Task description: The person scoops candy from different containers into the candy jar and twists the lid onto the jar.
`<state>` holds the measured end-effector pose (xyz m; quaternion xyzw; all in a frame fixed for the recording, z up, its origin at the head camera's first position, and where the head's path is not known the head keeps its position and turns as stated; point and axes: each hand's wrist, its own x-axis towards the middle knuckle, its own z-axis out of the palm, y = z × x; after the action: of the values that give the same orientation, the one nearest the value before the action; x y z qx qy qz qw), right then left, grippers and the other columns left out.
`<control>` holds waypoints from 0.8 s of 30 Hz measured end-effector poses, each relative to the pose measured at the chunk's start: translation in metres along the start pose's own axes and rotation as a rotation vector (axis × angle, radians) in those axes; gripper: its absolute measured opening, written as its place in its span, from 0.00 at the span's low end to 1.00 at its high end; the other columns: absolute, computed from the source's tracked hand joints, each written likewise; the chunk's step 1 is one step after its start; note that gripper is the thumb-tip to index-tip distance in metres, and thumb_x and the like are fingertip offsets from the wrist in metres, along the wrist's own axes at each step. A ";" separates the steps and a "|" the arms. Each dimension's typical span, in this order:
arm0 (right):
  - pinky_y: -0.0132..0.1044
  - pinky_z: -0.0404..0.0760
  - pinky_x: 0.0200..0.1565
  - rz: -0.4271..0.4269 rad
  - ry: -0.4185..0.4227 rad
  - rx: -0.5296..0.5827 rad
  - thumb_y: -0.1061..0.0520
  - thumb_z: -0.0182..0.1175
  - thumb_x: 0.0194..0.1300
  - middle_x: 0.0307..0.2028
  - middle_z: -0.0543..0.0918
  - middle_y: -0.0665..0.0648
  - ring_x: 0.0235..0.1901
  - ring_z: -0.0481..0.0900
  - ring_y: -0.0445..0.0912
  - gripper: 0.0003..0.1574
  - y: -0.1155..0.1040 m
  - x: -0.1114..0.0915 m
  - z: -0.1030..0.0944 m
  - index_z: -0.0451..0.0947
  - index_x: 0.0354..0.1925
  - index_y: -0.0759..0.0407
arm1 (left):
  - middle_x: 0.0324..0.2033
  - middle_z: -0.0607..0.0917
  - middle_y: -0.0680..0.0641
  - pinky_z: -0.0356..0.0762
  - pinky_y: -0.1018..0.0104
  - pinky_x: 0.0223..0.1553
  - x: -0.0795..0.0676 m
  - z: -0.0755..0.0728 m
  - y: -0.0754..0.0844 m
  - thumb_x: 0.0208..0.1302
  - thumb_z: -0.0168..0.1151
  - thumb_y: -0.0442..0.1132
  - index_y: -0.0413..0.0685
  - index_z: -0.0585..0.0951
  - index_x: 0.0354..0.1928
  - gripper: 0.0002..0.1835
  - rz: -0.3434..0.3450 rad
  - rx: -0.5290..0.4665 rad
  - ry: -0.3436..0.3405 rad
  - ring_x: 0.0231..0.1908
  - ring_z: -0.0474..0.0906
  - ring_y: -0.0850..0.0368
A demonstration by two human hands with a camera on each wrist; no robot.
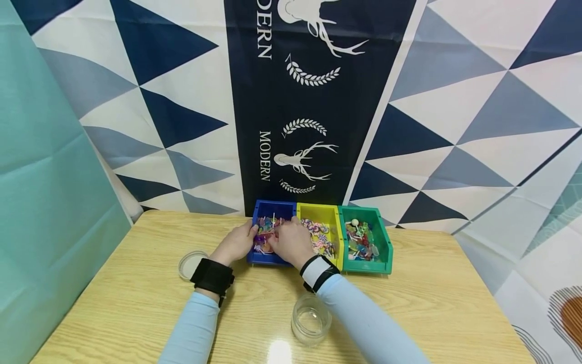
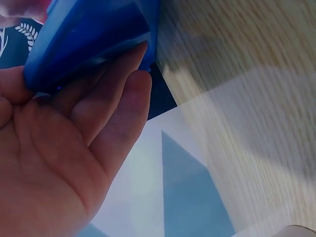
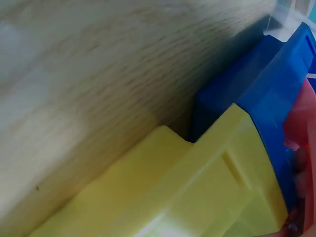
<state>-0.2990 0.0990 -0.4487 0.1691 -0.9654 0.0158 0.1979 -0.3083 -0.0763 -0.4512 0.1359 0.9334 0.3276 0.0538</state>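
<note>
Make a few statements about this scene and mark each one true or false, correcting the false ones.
1. The left hand holds the side of the blue bin. True.
2. The blue bin is the middle one of three. False: the yellow bin is.
3. The right hand reaches into the blue bin. True.
4. The round lid lies left of the glass jar. True.
5. The glass jar is filled to its rim. False: it looks empty.

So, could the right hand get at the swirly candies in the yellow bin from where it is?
Probably yes: the right hand is at the blue bin, right beside the yellow bin, whose top is open, and nothing appears to block the swirly candies.
</note>
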 end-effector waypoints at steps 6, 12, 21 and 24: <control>0.38 0.63 0.35 0.108 -0.012 0.079 0.35 0.55 0.56 0.27 0.76 0.49 0.34 0.62 0.47 0.22 0.009 -0.002 0.002 0.86 0.25 0.46 | 0.63 0.67 0.41 0.57 0.52 0.62 0.001 -0.001 -0.005 0.74 0.30 0.52 0.43 0.56 0.70 0.29 0.018 -0.041 -0.013 0.63 0.60 0.46; 0.39 0.61 0.37 0.146 -0.031 0.160 0.38 0.57 0.57 0.18 0.75 0.46 0.32 0.64 0.45 0.24 0.016 -0.001 0.000 0.79 0.14 0.48 | 0.65 0.65 0.41 0.56 0.52 0.63 0.001 -0.003 -0.005 0.74 0.30 0.51 0.42 0.55 0.70 0.30 0.008 -0.019 -0.025 0.64 0.59 0.46; 0.36 0.67 0.31 0.294 -0.049 0.343 0.41 0.57 0.57 0.27 0.70 0.51 0.31 0.65 0.45 0.24 0.018 -0.005 -0.008 0.71 0.10 0.48 | 0.64 0.66 0.41 0.58 0.53 0.62 0.000 -0.004 -0.004 0.75 0.31 0.50 0.42 0.56 0.70 0.28 0.015 0.003 -0.007 0.63 0.60 0.47; 0.36 0.67 0.28 0.315 -0.006 0.377 0.43 0.58 0.56 0.25 0.70 0.51 0.27 0.67 0.44 0.24 0.020 -0.006 -0.010 0.70 0.09 0.49 | 0.63 0.68 0.41 0.59 0.53 0.61 0.000 -0.004 -0.004 0.74 0.30 0.51 0.43 0.57 0.70 0.29 0.031 0.007 -0.003 0.62 0.62 0.47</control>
<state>-0.2967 0.1206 -0.4416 0.0505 -0.9605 0.2258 0.1549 -0.3095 -0.0815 -0.4503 0.1512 0.9322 0.3251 0.0495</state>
